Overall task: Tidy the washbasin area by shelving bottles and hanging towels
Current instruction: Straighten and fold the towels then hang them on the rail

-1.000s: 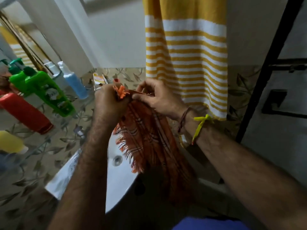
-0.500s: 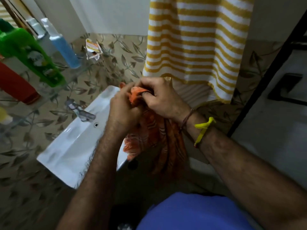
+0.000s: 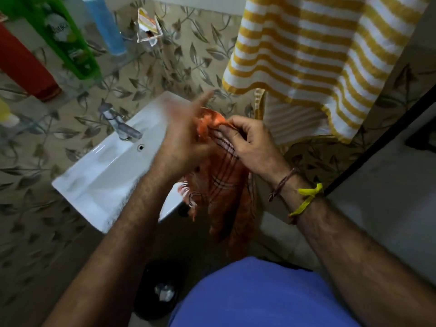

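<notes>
here the fringed orange checked cloth towel [image 3: 221, 185] is pinched at its top by the right hand [image 3: 250, 147], kept hanging free for straightening; the blurred left hand [image 3: 186, 142] is spread, gripping nothing

Beige wall tiles [image 3: 179, 67] printed with dark leaves cover the wall behind a white washbasin [image 3: 103, 175], which carries a chrome tap [image 3: 122, 128]. A glass shelf [image 3: 70, 83] runs along the tiles at upper left. A black door frame [image 3: 377, 147] slants down the right side beside a pale grey floor [image 3: 382, 208], and a dark bin [image 3: 160, 291] stands below the basin in dim light.
</notes>
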